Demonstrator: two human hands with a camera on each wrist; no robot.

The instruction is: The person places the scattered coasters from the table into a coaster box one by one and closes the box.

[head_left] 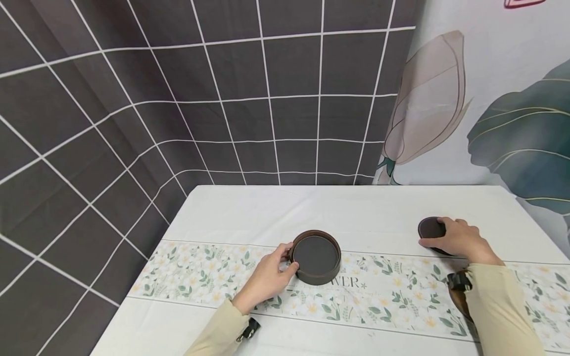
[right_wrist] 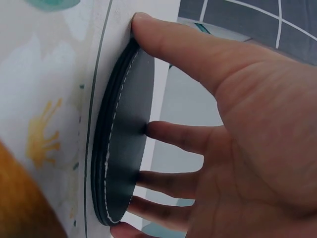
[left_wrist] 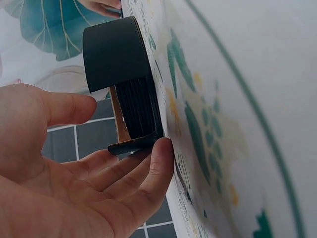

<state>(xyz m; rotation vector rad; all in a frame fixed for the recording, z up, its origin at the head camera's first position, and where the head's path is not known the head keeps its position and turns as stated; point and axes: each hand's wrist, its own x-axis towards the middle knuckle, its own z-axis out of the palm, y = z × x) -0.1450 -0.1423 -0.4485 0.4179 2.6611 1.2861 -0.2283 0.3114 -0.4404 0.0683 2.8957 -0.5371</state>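
A round dark coaster holder (head_left: 318, 279) with a brown inner rim stands at the middle of the table, a dark disc inside it. Through its side slot in the left wrist view, stacked dark coasters (left_wrist: 136, 109) show as thin layers. My left hand (head_left: 269, 274) is at the holder's left side, thumb by one slot edge and fingers extended at the other; some fingertips are hidden behind the wall. Far right, my right hand (head_left: 465, 240) holds a thin stack of round dark coasters (right_wrist: 130, 134) with white edge stitching, thumb and fingers spread around its edge.
A brown curved object (head_left: 460, 301) lies partly hidden under the right forearm. The white table (head_left: 249, 212) has a floral printed band with lettering beside the holder. A dark grid-patterned curtain (head_left: 294, 118) hangs behind, with a leaf-printed one at the right.
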